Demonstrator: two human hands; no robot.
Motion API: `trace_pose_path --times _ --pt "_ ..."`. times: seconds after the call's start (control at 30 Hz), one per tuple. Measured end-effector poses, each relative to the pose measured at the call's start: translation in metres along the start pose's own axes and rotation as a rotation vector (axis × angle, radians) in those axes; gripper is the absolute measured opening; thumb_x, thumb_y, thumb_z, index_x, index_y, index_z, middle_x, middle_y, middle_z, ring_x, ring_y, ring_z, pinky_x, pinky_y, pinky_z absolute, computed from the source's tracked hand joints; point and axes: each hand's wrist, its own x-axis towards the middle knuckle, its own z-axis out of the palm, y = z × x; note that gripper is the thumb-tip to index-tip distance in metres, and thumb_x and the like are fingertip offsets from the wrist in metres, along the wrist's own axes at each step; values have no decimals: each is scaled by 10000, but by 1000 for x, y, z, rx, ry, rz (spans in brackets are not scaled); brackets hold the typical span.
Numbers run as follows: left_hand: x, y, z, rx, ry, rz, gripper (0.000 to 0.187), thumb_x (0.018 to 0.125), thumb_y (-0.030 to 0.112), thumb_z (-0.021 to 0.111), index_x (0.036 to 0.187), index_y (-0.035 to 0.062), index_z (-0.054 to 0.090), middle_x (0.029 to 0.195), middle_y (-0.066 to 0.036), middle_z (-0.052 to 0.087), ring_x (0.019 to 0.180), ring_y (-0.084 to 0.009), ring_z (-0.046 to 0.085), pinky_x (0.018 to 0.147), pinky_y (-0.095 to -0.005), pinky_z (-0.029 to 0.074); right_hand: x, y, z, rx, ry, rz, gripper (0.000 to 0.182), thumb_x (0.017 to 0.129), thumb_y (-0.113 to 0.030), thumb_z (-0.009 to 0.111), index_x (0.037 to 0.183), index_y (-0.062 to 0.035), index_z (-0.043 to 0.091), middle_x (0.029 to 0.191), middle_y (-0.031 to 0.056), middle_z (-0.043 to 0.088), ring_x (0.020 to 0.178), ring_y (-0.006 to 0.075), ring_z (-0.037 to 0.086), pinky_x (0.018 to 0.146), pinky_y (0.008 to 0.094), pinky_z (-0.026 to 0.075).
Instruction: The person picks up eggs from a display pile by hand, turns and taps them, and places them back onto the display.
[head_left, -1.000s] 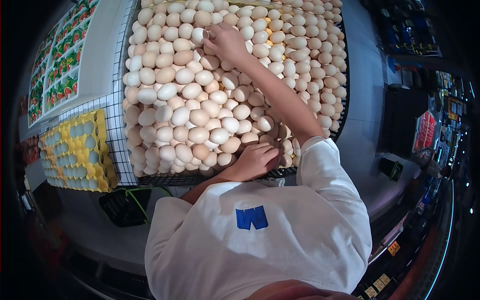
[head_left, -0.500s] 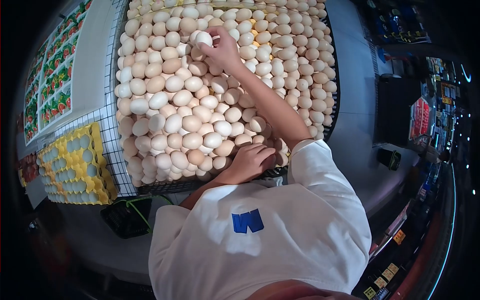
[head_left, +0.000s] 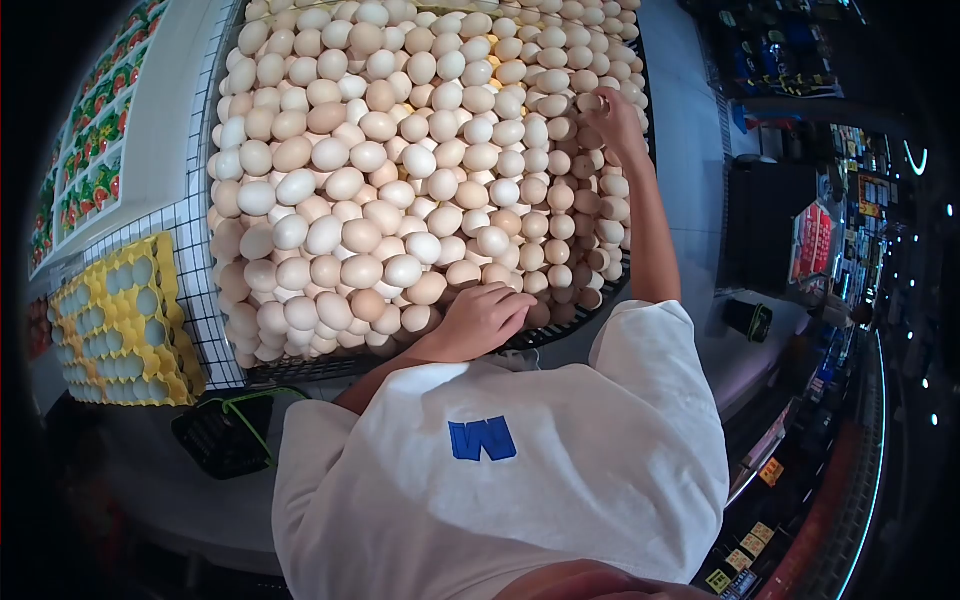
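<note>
A large heap of brown and cream eggs (head_left: 345, 183) fills the stand in front of me. My right hand (head_left: 617, 122) reaches to the far right side of the heap. Its thumb and fingers are bent around a brown egg (head_left: 588, 103), partly covered by the fingertips. Low at the near edge rests my left hand (head_left: 484, 322), its fingers bent together over the eggs. What lies under its palm is hidden. Beside its fingertips sits a brown egg (head_left: 538, 314).
Yellow trays (head_left: 125, 325) of pale bluish eggs stand at the left, next to a white wire grid (head_left: 205, 290). A black basket (head_left: 222, 435) with a green handle is below them. Packed red-and-green goods (head_left: 95, 185) lie far left. Grey floor (head_left: 690, 150) runs along the right.
My right hand has swung right across the heap, from the upper middle, where it held a pale egg. The left hand stays at the near edge, fingers drawn closer together. The view has shifted slightly.
</note>
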Motion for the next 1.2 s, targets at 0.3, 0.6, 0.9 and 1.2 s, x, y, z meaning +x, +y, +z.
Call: trace_pose_path --times 0.3,0.6,0.9,1.2 --pt "-1 -1 0 13 36 -24 106 829 60 667 932 83 679 748 -62 631 681 -248 621 633 -359 509 8 17 15 -394 19 -276 447 767 -113 722 1199 -65 618 1165 113 644 1049 328 591 912 438 478" --pt "-1 -1 -1 10 3 -17 107 829 62 668 934 81 673 752 -64 627 686 -246 619 632 -358 508 3 20 16 -359 104 -314 397 752 -89 718 1142 -57 655 1127 122 656 1020 320 596 881 426 495" --pt "-1 -1 2 14 4 -16 105 837 62 662 939 79 673 758 -64 632 692 -250 619 645 -359 513 -12 -36 28 -50 115 -376 220 797 -85 696 1014 -47 688 989 126 670 926 323 618 827 423 509" --pt "-2 -1 2 12 -14 -32 114 836 65 668 949 78 675 755 -69 634 697 -246 626 646 -360 512 2 -137 84 215 65 -556 162 786 -103 714 935 -51 676 855 97 654 819 302 620 744 412 518"
